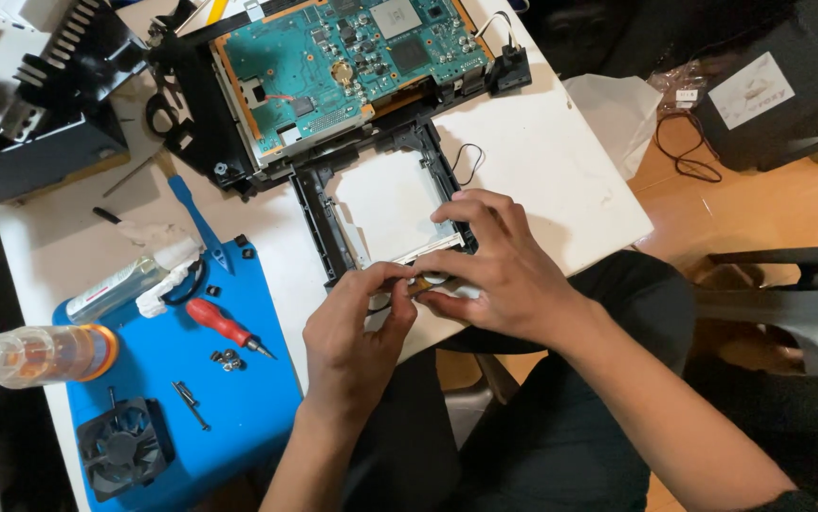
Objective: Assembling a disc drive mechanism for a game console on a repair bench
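The white bench (542, 161) carries an opened console: a black shell with a teal circuit board (352, 57) lying bare at the far side, and nearer the person a black frame (319, 223) with a white panel (385, 204) inside it. Both hands work at the frame's near edge, right at the bench's edge. The right hand (504, 270) lies over the frame's near right corner, its fingers (470, 210) curled narrow onto a thin silver strip (428, 248); the left hand (357, 332) pinches its fingers (392, 280) closed on a small part beside that strip, too hidden to name.

Risks, as I judge them: the frame sits close to the bench edge, so a hard pull could tip it into the lap. The pinched part is small and thin; twisting could bend or snap it. The bare board could be scratched by a slipped tool.

The blue mat (238, 398) serves as a tray: on it lie a red screwdriver (229, 327), a black fan (124, 448), loose screws (229, 358) and a long screw or pin (191, 403). The screws lie unconfined and could roll off. A clear bottle (34, 356) with amber liquid lies on its side at the mat's left edge; a leak would wet the parts. A second, smaller bottle (119, 287) lies above it.
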